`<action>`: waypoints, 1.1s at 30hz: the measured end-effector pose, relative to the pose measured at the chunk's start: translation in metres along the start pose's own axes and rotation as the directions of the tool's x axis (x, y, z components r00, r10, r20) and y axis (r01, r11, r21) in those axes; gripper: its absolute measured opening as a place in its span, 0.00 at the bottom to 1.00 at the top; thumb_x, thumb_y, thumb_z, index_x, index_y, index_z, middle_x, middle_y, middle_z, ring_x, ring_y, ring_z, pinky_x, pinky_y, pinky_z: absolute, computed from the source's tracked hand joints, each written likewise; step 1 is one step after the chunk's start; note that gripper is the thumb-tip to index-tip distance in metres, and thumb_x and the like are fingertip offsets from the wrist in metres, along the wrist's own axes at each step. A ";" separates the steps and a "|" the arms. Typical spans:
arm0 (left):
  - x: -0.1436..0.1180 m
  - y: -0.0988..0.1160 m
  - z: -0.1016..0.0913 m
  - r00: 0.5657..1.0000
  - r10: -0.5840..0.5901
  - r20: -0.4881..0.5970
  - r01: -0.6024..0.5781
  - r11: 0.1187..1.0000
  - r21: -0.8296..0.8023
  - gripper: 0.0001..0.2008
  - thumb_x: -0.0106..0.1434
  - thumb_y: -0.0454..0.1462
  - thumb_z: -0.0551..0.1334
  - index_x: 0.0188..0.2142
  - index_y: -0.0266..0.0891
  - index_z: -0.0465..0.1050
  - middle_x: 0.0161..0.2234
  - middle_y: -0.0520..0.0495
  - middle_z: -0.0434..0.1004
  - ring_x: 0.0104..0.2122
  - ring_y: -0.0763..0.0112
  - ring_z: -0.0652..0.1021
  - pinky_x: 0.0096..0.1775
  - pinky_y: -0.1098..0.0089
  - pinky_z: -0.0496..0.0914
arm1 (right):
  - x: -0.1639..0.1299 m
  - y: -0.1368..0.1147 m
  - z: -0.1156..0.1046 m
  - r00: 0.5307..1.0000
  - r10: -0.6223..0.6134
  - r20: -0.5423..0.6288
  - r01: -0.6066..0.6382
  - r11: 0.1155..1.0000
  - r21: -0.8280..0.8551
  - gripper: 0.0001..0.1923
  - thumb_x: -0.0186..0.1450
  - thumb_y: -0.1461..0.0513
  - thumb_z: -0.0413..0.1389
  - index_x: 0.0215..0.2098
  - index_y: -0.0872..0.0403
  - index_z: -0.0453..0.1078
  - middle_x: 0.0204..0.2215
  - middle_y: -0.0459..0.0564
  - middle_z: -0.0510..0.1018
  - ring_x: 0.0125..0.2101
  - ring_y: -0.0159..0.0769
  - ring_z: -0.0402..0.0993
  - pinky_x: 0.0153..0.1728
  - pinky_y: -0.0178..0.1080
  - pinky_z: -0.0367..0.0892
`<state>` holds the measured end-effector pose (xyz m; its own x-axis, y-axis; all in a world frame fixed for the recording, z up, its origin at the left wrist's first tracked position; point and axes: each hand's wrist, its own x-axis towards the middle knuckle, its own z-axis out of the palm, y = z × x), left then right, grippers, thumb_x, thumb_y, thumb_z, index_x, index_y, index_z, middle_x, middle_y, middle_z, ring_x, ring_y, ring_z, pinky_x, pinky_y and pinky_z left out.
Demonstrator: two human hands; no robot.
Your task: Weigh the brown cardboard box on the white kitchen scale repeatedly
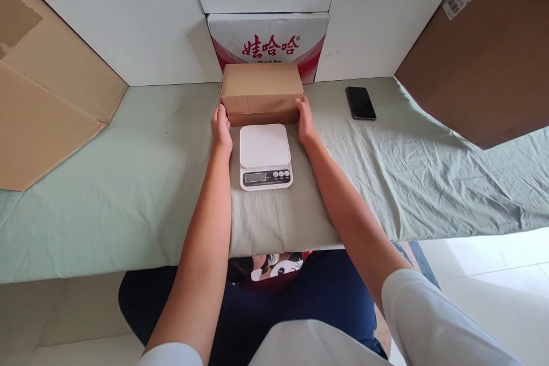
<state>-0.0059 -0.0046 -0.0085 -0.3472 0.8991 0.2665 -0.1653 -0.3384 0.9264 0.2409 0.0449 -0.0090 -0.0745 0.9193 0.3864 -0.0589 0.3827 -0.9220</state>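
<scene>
A closed brown cardboard box sits just behind the scale, in front of a printed carton. My left hand grips its left end, with the fingers partly hidden along the side. At the right end my right hand holds the same box, fingertips at its front corner. Between my forearms lies a white kitchen scale with a bare platform, a blank-looking display and a row of round buttons. Neither hand touches the scale.
A black phone lies right of the box on the green cloth. The white and red carton stands against the white wall panels. Large cardboard pieces flank the table, one left and one right.
</scene>
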 end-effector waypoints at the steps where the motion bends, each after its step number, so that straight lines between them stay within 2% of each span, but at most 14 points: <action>1: -0.002 0.001 0.002 1.000 -0.012 -0.007 0.012 1.000 -0.009 0.44 0.56 0.69 0.59 0.59 0.41 0.72 0.67 0.34 0.70 0.70 0.53 0.68 0.70 0.52 0.58 | -0.005 -0.008 0.006 1.000 0.017 -0.005 -0.017 0.999 0.031 0.40 0.61 0.35 0.48 0.63 0.47 0.60 0.65 0.52 0.70 0.69 0.47 0.61 0.74 0.57 0.54; 4: -0.005 0.004 0.005 1.000 -0.019 -0.019 0.019 1.000 -0.015 0.43 0.55 0.70 0.60 0.56 0.42 0.74 0.65 0.34 0.73 0.68 0.53 0.70 0.70 0.52 0.59 | -0.014 -0.026 0.018 0.998 0.061 -0.031 -0.058 0.996 0.065 0.39 0.58 0.35 0.52 0.60 0.46 0.63 0.62 0.50 0.74 0.66 0.48 0.65 0.73 0.55 0.56; 7: -0.004 0.014 0.004 1.000 0.001 -0.005 -0.001 1.000 0.004 0.44 0.53 0.71 0.60 0.54 0.40 0.74 0.63 0.32 0.73 0.70 0.51 0.67 0.71 0.53 0.59 | -0.013 -0.035 0.019 0.997 0.065 -0.034 -0.062 0.995 0.074 0.39 0.59 0.33 0.51 0.60 0.43 0.62 0.61 0.48 0.74 0.65 0.49 0.65 0.72 0.56 0.57; 11: -0.008 0.054 0.003 0.992 0.098 0.075 -0.100 0.995 0.027 0.41 0.56 0.70 0.59 0.54 0.43 0.75 0.63 0.39 0.75 0.70 0.53 0.67 0.70 0.55 0.60 | -0.003 -0.051 0.012 1.000 -0.008 -0.001 0.008 0.999 0.038 0.38 0.62 0.34 0.48 0.62 0.42 0.60 0.60 0.48 0.73 0.64 0.52 0.64 0.70 0.59 0.60; 14: -0.030 0.093 0.000 0.974 0.167 0.150 -0.175 0.984 0.039 0.37 0.60 0.69 0.57 0.56 0.49 0.76 0.63 0.46 0.75 0.71 0.55 0.67 0.69 0.57 0.62 | -0.015 -0.075 0.006 0.995 -0.086 0.049 0.086 0.996 -0.009 0.36 0.63 0.36 0.48 0.64 0.42 0.59 0.62 0.47 0.70 0.67 0.52 0.61 0.71 0.59 0.59; 17: -0.072 0.116 -0.009 0.970 0.174 0.168 -0.190 0.979 0.081 0.38 0.59 0.69 0.57 0.59 0.53 0.75 0.66 0.48 0.73 0.72 0.53 0.64 0.70 0.57 0.61 | -0.055 -0.100 0.003 0.987 -0.125 0.105 0.124 0.992 0.014 0.36 0.64 0.39 0.50 0.66 0.40 0.57 0.66 0.45 0.67 0.70 0.52 0.58 0.73 0.59 0.57; 20: -0.116 0.117 -0.025 0.966 0.189 0.175 -0.204 0.976 0.073 0.38 0.61 0.66 0.58 0.61 0.48 0.74 0.66 0.41 0.71 0.72 0.48 0.65 0.70 0.52 0.61 | -0.106 -0.111 0.000 0.983 -0.104 0.150 0.105 0.994 0.000 0.39 0.62 0.41 0.55 0.68 0.39 0.56 0.70 0.45 0.63 0.72 0.53 0.54 0.75 0.59 0.52; 23: -0.144 0.107 -0.038 0.970 0.175 0.167 -0.187 0.980 0.061 0.36 0.63 0.63 0.58 0.61 0.46 0.74 0.66 0.38 0.72 0.70 0.47 0.67 0.70 0.50 0.60 | -0.140 -0.108 0.000 0.981 -0.059 0.186 0.063 0.998 -0.013 0.41 0.61 0.44 0.57 0.69 0.39 0.54 0.71 0.45 0.61 0.73 0.53 0.51 0.76 0.60 0.48; 28: -0.151 0.095 -0.041 0.984 0.100 0.147 -0.114 0.989 0.092 0.40 0.59 0.67 0.58 0.61 0.46 0.74 0.67 0.35 0.71 0.70 0.46 0.67 0.69 0.49 0.61 | -0.145 -0.102 0.004 0.992 0.013 0.123 -0.015 1.000 0.016 0.38 0.60 0.49 0.55 0.68 0.41 0.56 0.69 0.46 0.65 0.70 0.52 0.55 0.76 0.60 0.48; 33: -0.149 0.089 -0.040 0.988 0.059 0.145 -0.074 0.992 0.103 0.40 0.60 0.66 0.58 0.62 0.45 0.73 0.67 0.35 0.71 0.70 0.46 0.67 0.68 0.50 0.63 | -0.141 -0.102 0.002 0.994 0.030 0.105 -0.035 0.999 0.042 0.36 0.61 0.50 0.54 0.67 0.41 0.57 0.69 0.45 0.64 0.71 0.51 0.53 0.76 0.60 0.48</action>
<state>-0.0055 -0.1801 0.0236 -0.2193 0.9082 0.3564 -0.0433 -0.3740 0.9264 0.2552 -0.1237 0.0303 -0.1802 0.9158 0.3589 -0.0982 0.3463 -0.9330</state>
